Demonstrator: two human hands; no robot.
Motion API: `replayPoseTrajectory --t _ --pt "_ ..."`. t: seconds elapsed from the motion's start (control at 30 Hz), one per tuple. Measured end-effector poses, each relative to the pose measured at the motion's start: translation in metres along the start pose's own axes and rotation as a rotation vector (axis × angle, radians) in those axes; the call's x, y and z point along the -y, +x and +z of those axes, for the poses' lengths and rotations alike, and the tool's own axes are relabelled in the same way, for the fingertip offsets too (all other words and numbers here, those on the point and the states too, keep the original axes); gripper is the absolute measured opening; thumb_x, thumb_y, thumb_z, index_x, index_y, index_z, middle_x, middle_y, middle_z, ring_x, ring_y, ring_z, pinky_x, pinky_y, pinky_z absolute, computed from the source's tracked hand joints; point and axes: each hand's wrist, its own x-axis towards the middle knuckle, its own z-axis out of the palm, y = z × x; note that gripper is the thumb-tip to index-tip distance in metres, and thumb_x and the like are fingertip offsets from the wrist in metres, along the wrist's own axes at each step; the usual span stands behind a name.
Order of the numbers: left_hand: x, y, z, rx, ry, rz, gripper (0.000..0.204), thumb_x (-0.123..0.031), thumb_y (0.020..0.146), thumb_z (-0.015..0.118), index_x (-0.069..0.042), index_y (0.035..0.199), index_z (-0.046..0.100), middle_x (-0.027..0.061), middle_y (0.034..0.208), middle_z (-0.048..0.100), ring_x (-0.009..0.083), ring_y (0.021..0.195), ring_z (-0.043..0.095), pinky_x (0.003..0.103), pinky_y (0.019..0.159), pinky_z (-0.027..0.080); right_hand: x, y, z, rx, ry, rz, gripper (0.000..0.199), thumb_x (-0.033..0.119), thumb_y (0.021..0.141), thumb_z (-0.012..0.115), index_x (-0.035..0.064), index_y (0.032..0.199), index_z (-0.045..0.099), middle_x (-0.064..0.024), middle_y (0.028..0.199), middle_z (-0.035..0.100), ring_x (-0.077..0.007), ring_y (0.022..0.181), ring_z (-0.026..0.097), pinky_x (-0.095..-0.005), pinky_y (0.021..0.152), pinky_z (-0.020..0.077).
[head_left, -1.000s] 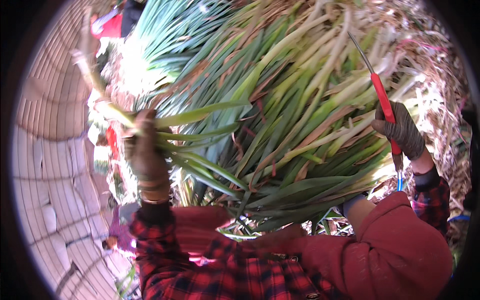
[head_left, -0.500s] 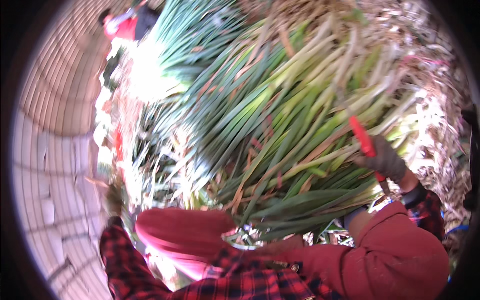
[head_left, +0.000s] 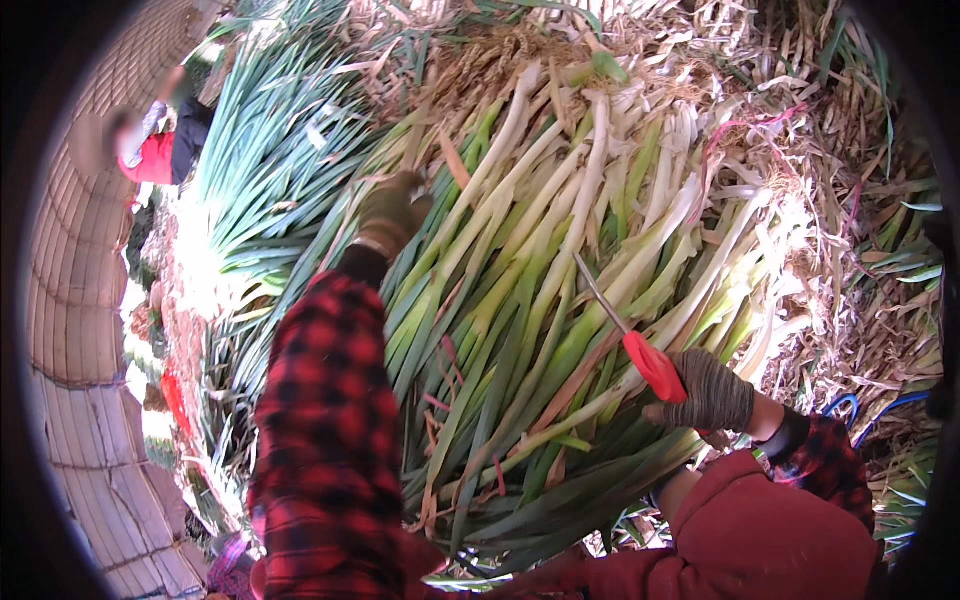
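A wide heap of long green onions (head_left: 520,260), pale at the root ends and dark green at the leaf ends, lies in front of me. My left hand (head_left: 392,212), in a dark glove, reaches over the leaves on the heap's left side; its thumb stands apart from the fingers and nothing shows in it. At the right, my gloved right hand (head_left: 712,392) is closed round a knife (head_left: 655,367) with a red handle. The thin metal blade points up and left over the stalks.
A bright pile of green onions (head_left: 280,150) stands at the far left, with a person in red (head_left: 160,145) beyond it. Dry husks (head_left: 740,60) cover the ground at the far right. Pink twine (head_left: 760,125) and a blue cord (head_left: 885,410) lie there. My red-clad knee (head_left: 770,520) is near.
My left hand has swung from the far left edge to above the onion leaves. The view has shifted; my right hand still grips the knife, its blade now tilted further left.
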Motion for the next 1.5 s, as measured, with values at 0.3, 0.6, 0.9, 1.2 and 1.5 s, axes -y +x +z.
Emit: replayPoseTrajectory --t 0.3,0.6,0.9,1.2,1.5 --pt "-0.037 0.105 0.078 0.165 0.175 -0.232 0.091 -0.059 0.083 0.057 -0.011 0.154 0.026 0.0249 0.145 0.046 0.0394 0.129 0.05 0.043 0.108 0.039 -0.018 -0.002 -0.003 -0.071 0.013 0.002 0.053 0.047 0.075 0.078 0.0002 0.092 0.061 -0.0179 0.072 0.061 -0.034 0.07 0.063 -0.0393 0.068 0.049" --pt "-0.064 0.084 0.061 0.393 0.014 -0.343 0.083 -0.043 0.067 0.073 -0.005 0.138 0.052 0.0243 0.122 0.064 0.0369 0.112 0.063 0.04 0.099 0.047 -0.005 0.011 0.01 -0.069 0.065 -0.05 0.054 0.048 0.074 0.08 0.0002 0.08 0.055 -0.0161 0.064 0.052 -0.0325 0.061 0.056 -0.0416 0.061 0.0441" --pt "-0.103 -0.018 0.028 0.267 0.022 -0.308 0.075 -0.046 0.077 0.07 -0.013 0.141 0.048 0.0244 0.111 0.067 0.0403 0.106 0.064 0.047 0.091 0.05 0.006 0.0 0.005 0.012 0.113 0.031 0.046 0.042 0.076 0.078 0.0019 0.089 0.059 -0.0141 0.068 0.058 -0.026 0.064 0.061 -0.0375 0.064 0.0479" --pt "-0.09 -0.05 -0.033 0.417 -0.218 -0.142 0.047 -0.046 0.076 0.076 -0.007 0.103 0.075 0.0123 0.092 0.074 0.0198 0.089 0.07 0.033 0.079 0.051 -0.018 -0.019 0.013 -0.093 0.079 -0.083 0.055 0.049 0.075 0.078 0.001 0.095 0.059 -0.0172 0.075 0.061 -0.0308 0.072 0.062 -0.0396 0.069 0.048" --pt "-0.103 -0.07 -0.05 0.179 -0.278 -0.179 0.048 -0.038 0.085 0.072 0.004 0.108 0.068 0.0073 0.085 0.07 0.014 0.079 0.063 0.031 0.071 0.05 -0.036 -0.023 0.01 -0.176 0.034 -0.142 0.06 0.054 0.075 0.076 -0.0006 0.094 0.061 -0.0221 0.078 0.061 -0.0378 0.078 0.062 -0.0435 0.073 0.047"
